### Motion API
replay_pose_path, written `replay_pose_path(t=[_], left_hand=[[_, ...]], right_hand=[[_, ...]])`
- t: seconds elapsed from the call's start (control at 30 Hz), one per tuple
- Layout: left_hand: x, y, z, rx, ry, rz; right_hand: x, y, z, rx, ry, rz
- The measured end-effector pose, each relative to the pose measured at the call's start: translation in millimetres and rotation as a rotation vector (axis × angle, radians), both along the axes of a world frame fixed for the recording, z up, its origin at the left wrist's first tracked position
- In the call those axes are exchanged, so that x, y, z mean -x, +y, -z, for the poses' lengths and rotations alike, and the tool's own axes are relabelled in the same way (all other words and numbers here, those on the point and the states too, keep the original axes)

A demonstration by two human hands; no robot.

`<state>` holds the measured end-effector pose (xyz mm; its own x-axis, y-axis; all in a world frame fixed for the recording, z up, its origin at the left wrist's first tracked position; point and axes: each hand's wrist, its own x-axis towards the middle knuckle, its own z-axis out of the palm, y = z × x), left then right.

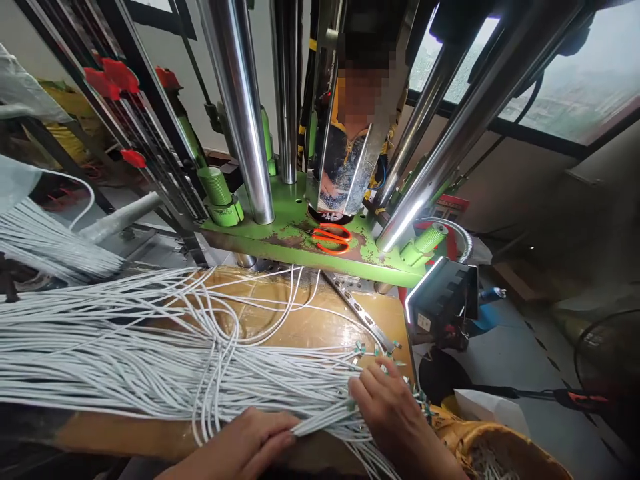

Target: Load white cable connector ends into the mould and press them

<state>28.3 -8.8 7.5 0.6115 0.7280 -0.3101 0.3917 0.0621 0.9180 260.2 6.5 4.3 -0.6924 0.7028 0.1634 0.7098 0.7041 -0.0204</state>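
Lying in front of the green block (300,257), the long white cables (125,360) run out of view on one side. Many of their tiny tips are hard to see, being small or behind the right hand (390,403). That hand is curled around a bunch of them, and the left hand (250,437) grips the same bunch (its fingertips are partly hidden). The cables look smooth and bendy, like noodles. The brown board (385,310) under them, in front of the block, is shiny. On the rusty block sit orange-handled scissors (334,238), and smooth, round metal poles (245,120) rise from it, their tops cut off.
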Motion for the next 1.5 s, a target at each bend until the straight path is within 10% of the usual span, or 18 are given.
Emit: replay_pose_path(t=[0.67,0.87,1.2,1.37,1.5], left_hand=[[14,-29,18.6,0.102,-0.041,-0.062],[4,-25,21.0,0.452,-0.333,-0.154],[8,-9,29.7,0.494,-0.41,-0.101],[-17,0,17.3,0.798,-0.654,-0.402],[-12,15,11.4,0.691,-0.547,-0.342]], right_hand=[[18,-4,-36.8,-0.074,-0.094,-0.092],[28,-3,-56.8,-0.067,-0.047,-0.112],[1,18,-21.6,0.703,0.8,0.185],[51,-3,11.1,0.49,0.884,-0.048],[48,-8,15.4,0.613,1.044,0.148]])
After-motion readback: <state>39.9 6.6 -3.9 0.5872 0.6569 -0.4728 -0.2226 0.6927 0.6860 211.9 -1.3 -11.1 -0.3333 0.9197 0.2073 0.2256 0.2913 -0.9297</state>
